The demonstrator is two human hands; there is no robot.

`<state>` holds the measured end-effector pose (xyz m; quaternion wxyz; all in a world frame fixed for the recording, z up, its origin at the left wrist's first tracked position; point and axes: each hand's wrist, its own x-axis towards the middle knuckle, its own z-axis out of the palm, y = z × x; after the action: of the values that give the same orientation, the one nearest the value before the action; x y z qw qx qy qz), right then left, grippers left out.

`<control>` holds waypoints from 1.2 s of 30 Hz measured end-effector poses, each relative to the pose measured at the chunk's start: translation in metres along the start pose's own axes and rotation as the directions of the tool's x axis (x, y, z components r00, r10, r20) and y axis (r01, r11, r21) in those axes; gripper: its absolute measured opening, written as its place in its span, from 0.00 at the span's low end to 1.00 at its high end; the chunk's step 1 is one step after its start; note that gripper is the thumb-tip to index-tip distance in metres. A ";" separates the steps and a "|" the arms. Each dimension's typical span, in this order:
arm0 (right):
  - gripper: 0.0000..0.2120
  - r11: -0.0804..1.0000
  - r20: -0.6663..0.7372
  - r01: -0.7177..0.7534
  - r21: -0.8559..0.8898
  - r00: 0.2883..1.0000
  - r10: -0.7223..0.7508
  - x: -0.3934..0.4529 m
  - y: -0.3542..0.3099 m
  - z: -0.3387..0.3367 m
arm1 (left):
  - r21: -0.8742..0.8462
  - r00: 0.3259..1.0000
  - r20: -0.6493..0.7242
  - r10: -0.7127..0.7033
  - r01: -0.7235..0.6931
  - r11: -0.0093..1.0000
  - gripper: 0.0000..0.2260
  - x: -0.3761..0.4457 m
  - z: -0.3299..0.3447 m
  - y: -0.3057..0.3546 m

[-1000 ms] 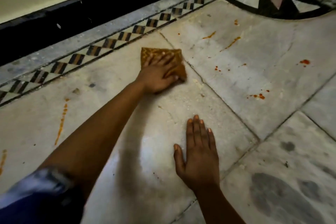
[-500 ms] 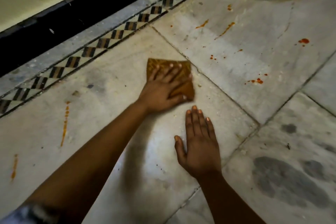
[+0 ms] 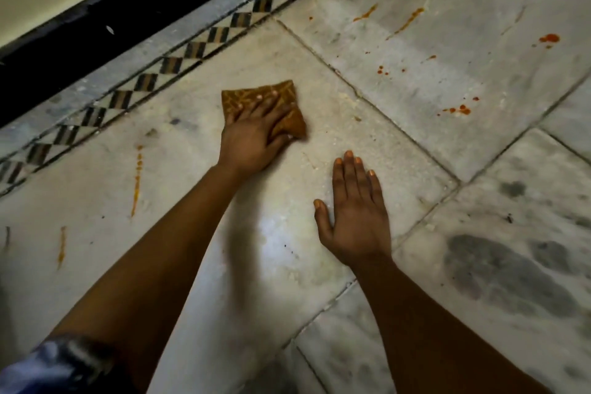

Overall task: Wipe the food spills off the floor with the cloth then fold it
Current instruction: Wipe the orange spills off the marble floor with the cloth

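A small brown patterned cloth (image 3: pixel 289 120), folded into a rough square, lies on the pale marble floor (image 3: pixel 415 80). My left hand (image 3: pixel 254 134) presses down on it with fingers spread flat over the fabric. My right hand (image 3: pixel 355 211) rests palm-down on the floor, below and to the right of the cloth, holding nothing. Orange-red food spills mark the floor: streaks (image 3: pixel 137 182) to the left of my left arm, thin streaks (image 3: pixel 406 21) and red drops (image 3: pixel 459 109) on the slab to the upper right, and a red blob (image 3: pixel 549 38) further right.
A checkered inlay border (image 3: pixel 192 49) runs diagonally along a black skirting (image 3: pixel 80 41) and pale wall at upper left. Dark grey blotches (image 3: pixel 499 269) mark the slab at lower right. Slab joints cross the floor.
My left hand has dragged the cloth down and to the left across the slab, away from the joint. My right hand has stayed planted on the floor.
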<state>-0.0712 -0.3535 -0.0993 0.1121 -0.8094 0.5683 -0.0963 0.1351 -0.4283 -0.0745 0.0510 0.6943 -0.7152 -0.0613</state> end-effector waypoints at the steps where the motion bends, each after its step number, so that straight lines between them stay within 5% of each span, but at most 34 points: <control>1: 0.33 1.000 0.002 0.001 0.000 1.000 -0.001 0.000 0.000 0.000 | 0.007 0.999 -0.043 -0.006 0.006 1.000 0.27 -0.012 -0.003 0.000; 15: 0.36 0.993 0.064 0.024 -0.113 0.998 -0.016 -0.005 -0.013 -0.012 | -0.137 0.906 -0.376 -0.193 0.152 0.979 0.20 -0.180 -0.066 -0.038; 21: 0.38 0.957 0.066 0.286 -0.036 0.957 -0.284 -0.025 -0.082 0.000 | -0.178 0.754 -0.451 -0.478 0.449 0.876 0.20 -0.265 -0.072 -0.093; 24: 0.38 0.935 0.090 0.354 -0.004 0.932 -0.352 -0.031 -0.123 0.016 | -0.171 0.707 -0.361 -0.608 0.590 0.789 0.23 -0.294 -0.064 -0.116; 28: 0.38 0.922 0.130 0.387 -0.013 0.915 -0.382 -0.029 -0.150 0.036 | -0.013 0.780 -0.026 -0.626 0.625 0.780 0.34 -0.315 -0.045 -0.123; 30: 0.37 0.929 0.114 0.367 -0.036 0.925 -0.361 -0.029 -0.151 0.041 | -0.050 0.766 -0.022 -0.642 0.641 0.766 0.39 -0.315 -0.037 -0.117; 33: 0.33 0.935 0.090 0.353 -0.041 0.933 -0.349 -0.029 -0.151 0.046 | -0.219 0.659 -0.068 -0.749 0.723 0.656 0.38 -0.303 -0.023 -0.120; 36: 0.31 0.938 0.088 0.345 -0.030 0.936 -0.341 -0.029 -0.152 0.045 | -0.132 0.601 -0.057 -0.797 0.787 0.603 0.37 -0.285 -0.013 -0.134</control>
<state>0.0682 -0.2729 -0.0991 0.0983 -0.9016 0.4156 -0.0686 0.2779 -0.1471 -0.0796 0.0902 0.9384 -0.3256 -0.0724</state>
